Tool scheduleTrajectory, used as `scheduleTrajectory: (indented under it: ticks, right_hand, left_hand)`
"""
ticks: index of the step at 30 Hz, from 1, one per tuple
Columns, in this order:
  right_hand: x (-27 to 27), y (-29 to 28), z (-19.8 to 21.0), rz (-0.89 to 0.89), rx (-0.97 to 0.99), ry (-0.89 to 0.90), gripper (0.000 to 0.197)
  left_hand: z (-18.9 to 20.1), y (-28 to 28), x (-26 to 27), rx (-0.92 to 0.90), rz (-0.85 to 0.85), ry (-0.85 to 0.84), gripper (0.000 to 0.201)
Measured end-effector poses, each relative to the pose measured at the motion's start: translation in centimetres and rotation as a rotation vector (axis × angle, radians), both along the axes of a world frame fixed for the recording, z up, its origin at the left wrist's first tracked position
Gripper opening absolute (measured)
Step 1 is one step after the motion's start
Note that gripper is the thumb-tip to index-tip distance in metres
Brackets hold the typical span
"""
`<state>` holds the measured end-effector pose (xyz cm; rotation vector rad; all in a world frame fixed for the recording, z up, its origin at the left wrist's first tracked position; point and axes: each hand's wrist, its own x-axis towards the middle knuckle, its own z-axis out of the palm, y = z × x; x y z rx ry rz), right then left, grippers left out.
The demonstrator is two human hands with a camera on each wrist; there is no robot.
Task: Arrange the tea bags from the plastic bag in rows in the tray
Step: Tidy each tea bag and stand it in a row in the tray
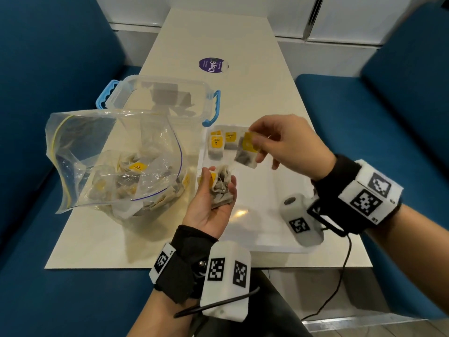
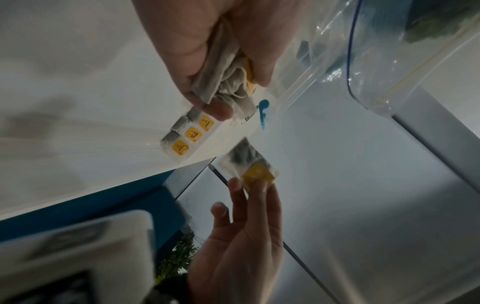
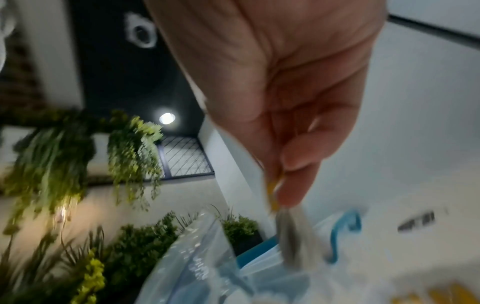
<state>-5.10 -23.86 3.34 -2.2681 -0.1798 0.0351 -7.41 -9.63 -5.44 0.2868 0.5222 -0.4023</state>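
My left hand (image 1: 218, 184) lies palm up over the tray's left edge, its fingers curled round a bunch of grey tea bags (image 1: 220, 190) (image 2: 228, 82). My right hand (image 1: 255, 139) pinches one tea bag (image 1: 246, 153) (image 2: 249, 166) by its yellow tag, and it hangs above the white tray (image 1: 255, 195). In the tray's far left corner, three tea bags (image 1: 216, 145) (image 2: 187, 135) lie side by side in a row. Left of the tray, the open clear plastic bag (image 1: 109, 161) (image 2: 376, 61) holds several more tea bags.
A clear plastic box with blue handles (image 1: 165, 98) stands behind the bag and the tray. A round purple sticker (image 1: 212, 65) is on the white table further back. Blue benches run along both sides. A black cable (image 1: 340, 276) hangs off the table's near right edge.
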Motion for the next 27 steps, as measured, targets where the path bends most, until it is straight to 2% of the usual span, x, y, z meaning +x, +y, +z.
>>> scheduleTrajectory:
  ticks: [3, 6, 10, 13, 16, 20, 23, 27]
  right_hand:
    - [0.8, -0.5, 0.9, 0.062, 0.012, 0.091, 0.006]
    - [1.7, -0.7, 1.1, 0.022, -0.155, -0.025, 0.009]
    - [2.6, -0.7, 1.1, 0.049, -0.119, 0.035, 0.010]
    - [3.1, -0.8, 1.1, 0.053, -0.194, 0.003, 0.012]
    - [3.1, -0.8, 1.3, 0.114, -0.066, 0.145, 0.008]
    - [3.6, -0.8, 1.2, 0.084, -0.152, 0.090, 0.009]
    - [3.9, -0.7, 0.9, 0.123, -0.034, 0.171, 0.008]
    - [5.1, -0.6, -1.1, 0.021, 0.016, 0.203, 0.011]
  left_hand:
    - [-0.3, 0.0, -0.2, 0.009, -0.009, 0.011, 0.022]
    - [-0.6, 0.0, -0.3, 0.007, -0.017, 0.016, 0.021]
    - [-1.0, 0.0, -0.4, 0.014, -0.026, 0.017, 0.022]
    - [-1.1, -0.1, -0.5, 0.018, -0.027, 0.017, 0.022]
    - [-1.2, -0.1, -0.6, 0.033, -0.031, 0.021, 0.022]
    - [-1.4, -0.1, -0.7, 0.026, -0.044, 0.020, 0.021]
    - [-1.5, -0.1, -0.6, 0.033, -0.052, 0.021, 0.022]
    - [-1.7, 0.0, -0.7, 0.068, -0.050, 0.035, 0.022]
